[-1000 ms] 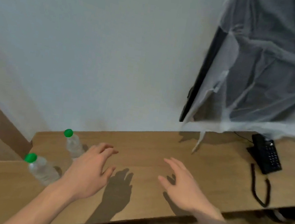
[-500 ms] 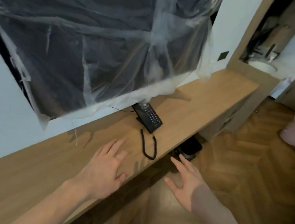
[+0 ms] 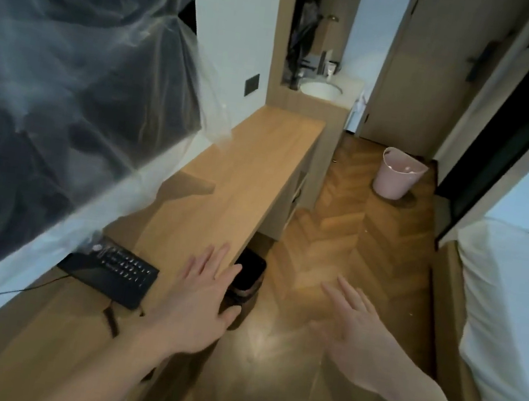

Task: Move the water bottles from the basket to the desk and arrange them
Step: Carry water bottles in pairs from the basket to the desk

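One head-worn view looks down along the desk [image 3: 242, 177] toward twelve o'clock; floor [image 3: 345, 245] at two o'clock.

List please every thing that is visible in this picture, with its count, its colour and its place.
desk: one, light wood, along the left wall
telephone: one, black, on the desk near the wall, cord hanging at the desk's front
screen under plastic sheet: one, dark, on the wall above the desk
wall plate: one, black, on the white wall
small bin: one, dark, on the floor beside the desk's edge
basket: one, pink, on the floor further down the room
sink: one, white, beyond the desk's far end
bed: one, white, at right
left hand: open, empty, over the desk's edge
right hand: open, empty, over the floor
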